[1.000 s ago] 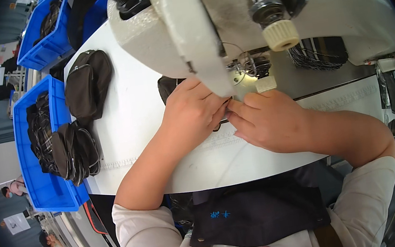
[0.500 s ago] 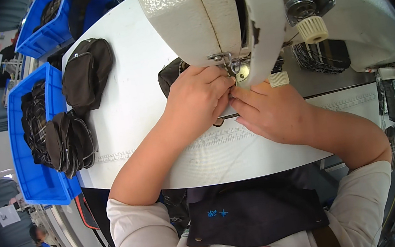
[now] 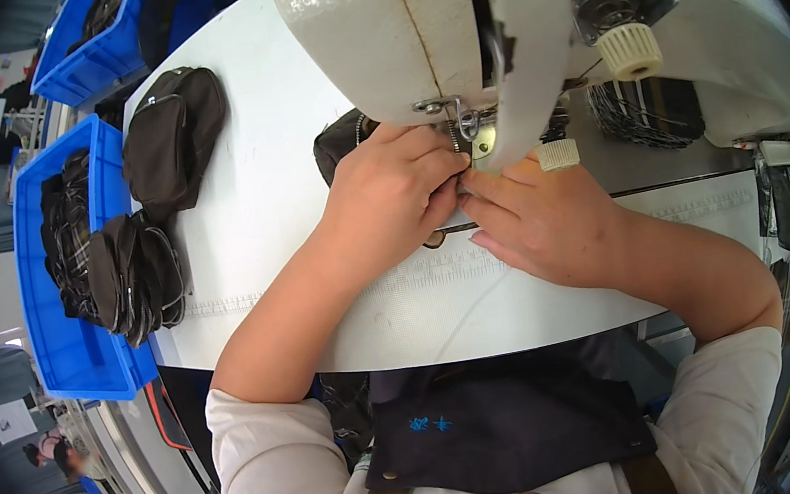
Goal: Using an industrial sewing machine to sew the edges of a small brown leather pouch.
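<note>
A dark brown fabric pouch (image 3: 334,146) with a zipper lies under the head of a white sewing machine (image 3: 366,39). My left hand (image 3: 397,191) is closed on it, fingertips pinching its edge just in front of the metal presser foot (image 3: 467,124). My right hand (image 3: 549,225) meets the left there, thumb and fingers pressed together on the same edge. Most of the pouch is hidden beneath my hands and the machine head. A small tan-edged bit (image 3: 434,239) of material pokes out below my left fingers.
On the left, another brown pouch (image 3: 171,145) rests on the white table (image 3: 262,94). A pile of pouches (image 3: 132,279) overlaps a blue bin (image 3: 35,328) of dark plaid fabric. Stacked dark pieces (image 3: 649,115) sit under the machine arm. A printed ruler strip (image 3: 683,209) runs along the table front.
The whole view has shifted slightly. Both hands keep nearly the same hold beside the presser foot, and the pouch shows no clear movement.
</note>
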`<state>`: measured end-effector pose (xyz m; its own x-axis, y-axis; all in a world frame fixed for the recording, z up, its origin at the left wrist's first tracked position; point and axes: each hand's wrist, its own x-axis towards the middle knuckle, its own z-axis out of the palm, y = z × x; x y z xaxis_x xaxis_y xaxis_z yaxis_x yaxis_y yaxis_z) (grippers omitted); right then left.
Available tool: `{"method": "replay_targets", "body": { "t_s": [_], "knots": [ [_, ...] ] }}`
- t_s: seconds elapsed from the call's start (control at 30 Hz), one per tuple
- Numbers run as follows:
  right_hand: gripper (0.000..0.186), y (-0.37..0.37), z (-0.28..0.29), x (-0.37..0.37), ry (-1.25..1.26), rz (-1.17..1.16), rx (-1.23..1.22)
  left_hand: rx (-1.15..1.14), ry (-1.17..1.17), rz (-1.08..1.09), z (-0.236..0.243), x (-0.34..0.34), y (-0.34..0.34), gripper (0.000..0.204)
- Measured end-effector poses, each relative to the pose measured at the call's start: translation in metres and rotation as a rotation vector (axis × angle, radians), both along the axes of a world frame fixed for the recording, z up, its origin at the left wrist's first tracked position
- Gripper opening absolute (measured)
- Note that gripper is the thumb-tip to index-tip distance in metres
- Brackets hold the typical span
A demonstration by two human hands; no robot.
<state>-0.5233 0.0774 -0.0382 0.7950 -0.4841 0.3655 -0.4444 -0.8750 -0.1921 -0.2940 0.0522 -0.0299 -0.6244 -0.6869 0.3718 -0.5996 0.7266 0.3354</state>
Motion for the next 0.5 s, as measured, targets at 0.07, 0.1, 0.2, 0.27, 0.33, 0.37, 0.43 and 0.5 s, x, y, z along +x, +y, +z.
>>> {"method": "replay_targets", "body": {
  "t_s": [0.07,0.1,0.2,0.27,0.33,0.37,0.43,0.5],
  "knots": [
    [0.030,-0.0001,0.0011,0.0008,-0.023,-0.009,-0.018,-0.016,-0.019,0.002,0.0013,-0.0022,0.0010,0.022],
    [0.030,-0.0004,0.0012,0.0016,-0.023,-0.005,-0.017,-0.039,-0.035,0.008,0.0017,-0.0027,0.0011,0.023],
    [0.030,-0.0014,0.0009,0.0033,-0.002,-0.030,-0.049,-0.070,-0.073,0.033,0.0022,-0.0049,0.0008,0.022],
    [0.031,-0.0017,-0.0019,0.0035,-0.013,-0.069,-0.050,-0.080,-0.095,0.051,0.0024,-0.0060,0.0012,0.022],
    [0.031,-0.0027,-0.0047,0.0040,-0.025,-0.069,-0.068,-0.090,-0.109,0.071,0.0017,-0.0070,0.0013,0.022],
    [0.030,-0.0030,-0.0052,0.0039,-0.038,-0.070,-0.085,-0.091,-0.109,0.070,0.0015,-0.0073,0.0012,0.022],
    [0.030,-0.0032,-0.0045,0.0028,-0.024,-0.065,-0.080,-0.090,-0.083,0.070,0.0002,-0.0069,0.0011,0.021],
    [0.030,-0.0027,-0.0045,0.0026,-0.010,-0.060,-0.073,-0.003,-0.036,0.077,-0.0025,-0.0050,-0.0015,0.020]
  ]
}}
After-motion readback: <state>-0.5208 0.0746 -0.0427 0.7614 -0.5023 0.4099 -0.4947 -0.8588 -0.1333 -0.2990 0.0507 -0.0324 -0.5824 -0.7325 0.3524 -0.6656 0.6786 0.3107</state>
